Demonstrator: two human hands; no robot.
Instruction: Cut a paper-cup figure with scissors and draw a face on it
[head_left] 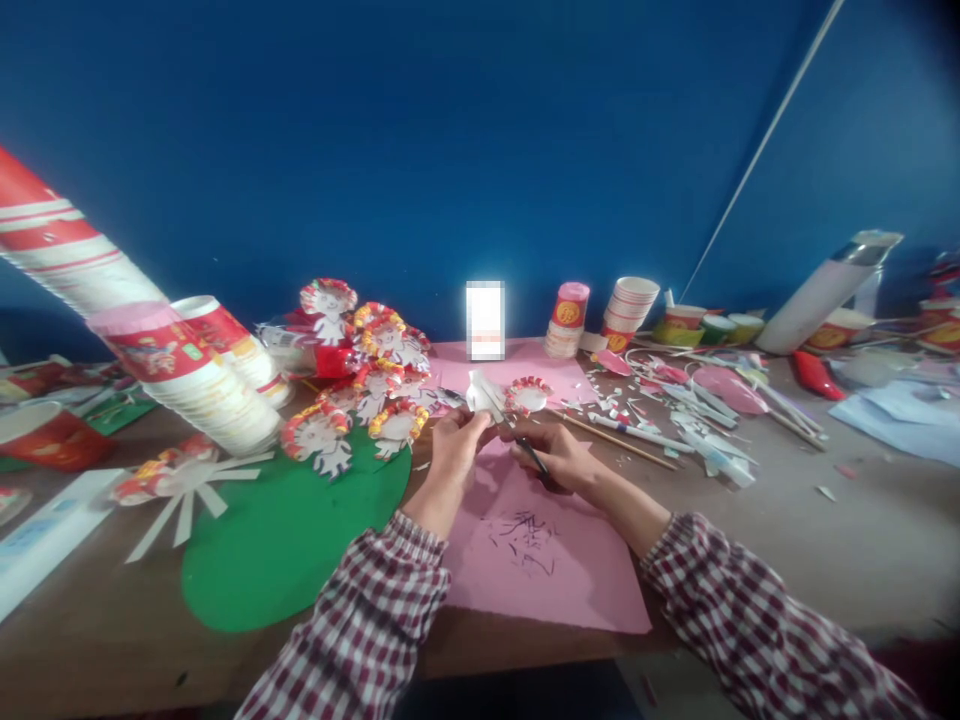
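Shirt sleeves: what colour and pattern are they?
The sleeves are dark maroon and white checked, clearest in the head view.

Head-high view (just one), forward and down over the nearby tabletop [750,540].

The brown surface [772,540] carries a round-edged green sheet [292,550] left of the middle and, just beside it, a pink sheet [555,590] with dark scribbled marks. On the left side lie a tilted white box-like strip [52,540], a fan of white paper strips [184,505] partly beside the green sheet, and a red cup [56,437] on its side. Toward the right are scattered paper scraps [634,412], a thin wooden stick [622,443], a glossy red object [816,375] and pale blue sheets [900,420], crumpled or overlapping
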